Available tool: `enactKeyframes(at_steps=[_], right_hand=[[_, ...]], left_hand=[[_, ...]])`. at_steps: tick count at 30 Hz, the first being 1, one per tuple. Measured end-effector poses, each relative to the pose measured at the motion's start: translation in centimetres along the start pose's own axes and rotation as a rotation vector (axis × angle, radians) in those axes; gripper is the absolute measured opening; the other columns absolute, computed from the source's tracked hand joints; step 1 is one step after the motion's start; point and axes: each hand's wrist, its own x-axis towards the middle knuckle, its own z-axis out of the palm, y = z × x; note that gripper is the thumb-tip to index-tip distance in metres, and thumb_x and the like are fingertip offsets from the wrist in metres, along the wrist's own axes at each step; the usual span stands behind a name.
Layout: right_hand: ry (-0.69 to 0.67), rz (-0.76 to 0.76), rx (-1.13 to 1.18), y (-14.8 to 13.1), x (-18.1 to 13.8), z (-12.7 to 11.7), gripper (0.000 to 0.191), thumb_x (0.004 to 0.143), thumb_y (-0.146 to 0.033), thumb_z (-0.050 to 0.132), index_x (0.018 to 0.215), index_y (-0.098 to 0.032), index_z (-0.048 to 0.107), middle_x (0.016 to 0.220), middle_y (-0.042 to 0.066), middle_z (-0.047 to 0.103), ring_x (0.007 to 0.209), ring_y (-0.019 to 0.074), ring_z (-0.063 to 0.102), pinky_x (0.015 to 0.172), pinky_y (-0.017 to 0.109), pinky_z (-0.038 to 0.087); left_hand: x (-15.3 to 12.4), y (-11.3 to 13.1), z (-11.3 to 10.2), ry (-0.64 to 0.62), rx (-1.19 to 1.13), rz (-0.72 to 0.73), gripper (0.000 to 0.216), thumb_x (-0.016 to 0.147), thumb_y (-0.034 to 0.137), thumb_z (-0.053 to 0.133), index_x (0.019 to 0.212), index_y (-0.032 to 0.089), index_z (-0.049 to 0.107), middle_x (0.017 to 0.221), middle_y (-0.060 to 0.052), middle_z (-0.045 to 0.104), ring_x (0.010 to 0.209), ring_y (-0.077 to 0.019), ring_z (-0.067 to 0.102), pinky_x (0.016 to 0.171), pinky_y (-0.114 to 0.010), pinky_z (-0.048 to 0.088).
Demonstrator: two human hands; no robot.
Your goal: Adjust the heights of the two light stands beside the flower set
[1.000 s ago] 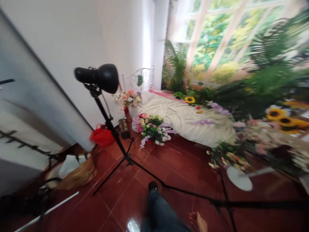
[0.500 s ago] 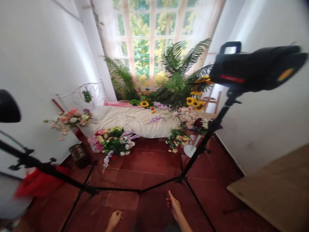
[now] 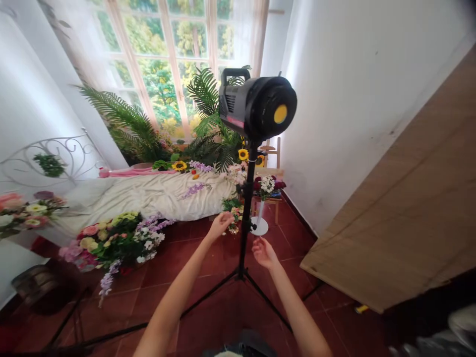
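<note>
A black studio light [image 3: 256, 106] tops an upright stand pole [image 3: 244, 223] directly in front of me. Just left of the pole is my left hand [image 3: 221, 225], its fingers loosely bent towards the pole, holding nothing that shows. My right hand [image 3: 265, 253] is on the pole's other side, lower down, palm partly up with the fingers apart. Neither hand appears to touch the pole. Below them the stand's black legs [image 3: 219, 291] spread over the red tiled floor.
Past the stand lies a bed with a cream cover [image 3: 148, 196]. A flower bunch [image 3: 115, 238] is at its near side, palm fronds [image 3: 130, 124] behind. A white round base [image 3: 259, 226] stands beyond the pole. A large brown board [image 3: 390, 208] leans at right.
My view has swung to the right and come closer to the light stand. Both my hands have risen and reached forward, one to each side of its pole.
</note>
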Motion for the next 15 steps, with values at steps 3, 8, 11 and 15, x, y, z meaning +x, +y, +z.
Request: enactKeyframes(at_steps=[3, 8, 11, 15], right_hand=[[-0.171, 0.07, -0.01, -2.5, 1.2, 2.4, 0.021, 0.087, -0.035, 0.046, 0.083, -0.016, 0.055, 0.073, 0.001, 0.06, 0.054, 0.006, 0.047, 0.041, 0.013, 0.032], [-0.237, 0.078, 0.121, -3.3, 2.8, 3.3, 0.026, 0.088, -0.034, 0.047, 0.068, -0.018, 0.046, 0.062, -0.002, 0.049, 0.053, 0.0064, 0.043, 0.04, 0.013, 0.032], [-0.262, 0.07, 0.197, -2.9, 3.3, 3.1, 0.034, 0.088, -0.034, 0.047, 0.059, -0.019, 0.037, 0.055, -0.005, 0.041, 0.05, 0.0054, 0.04, 0.041, 0.013, 0.032], [-0.251, 0.056, 0.287, -2.5, 3.6, 3.7, 0.041, 0.089, -0.034, 0.044, 0.054, -0.02, 0.029, 0.049, -0.007, 0.032, 0.043, 0.0041, 0.031, 0.037, 0.012, 0.027]], left_hand=[[4.9, 5.0, 4.6, 0.016, -0.104, 0.061, 0.05, 0.063, 0.043, 0.071, 0.105, 0.018, 0.06, 0.104, -0.009, 0.064, 0.086, -0.018, 0.062, 0.075, -0.029, 0.051], [7.4, 8.0, 9.1, 0.08, -0.199, 0.077, 0.041, 0.066, 0.046, 0.069, 0.091, 0.014, 0.064, 0.077, -0.005, 0.067, 0.068, -0.0156, 0.062, 0.06, -0.026, 0.051], [7.9, 7.6, 10.0, 0.142, -0.217, 0.05, 0.04, 0.064, 0.049, 0.069, 0.082, 0.013, 0.063, 0.059, -0.002, 0.061, 0.052, -0.0126, 0.057, 0.051, -0.025, 0.048], [8.6, 6.2, 10.2, 0.117, -0.209, 0.006, 0.038, 0.063, 0.052, 0.068, 0.069, 0.015, 0.058, 0.047, 0.002, 0.052, 0.039, -0.0095, 0.047, 0.043, -0.024, 0.043]])
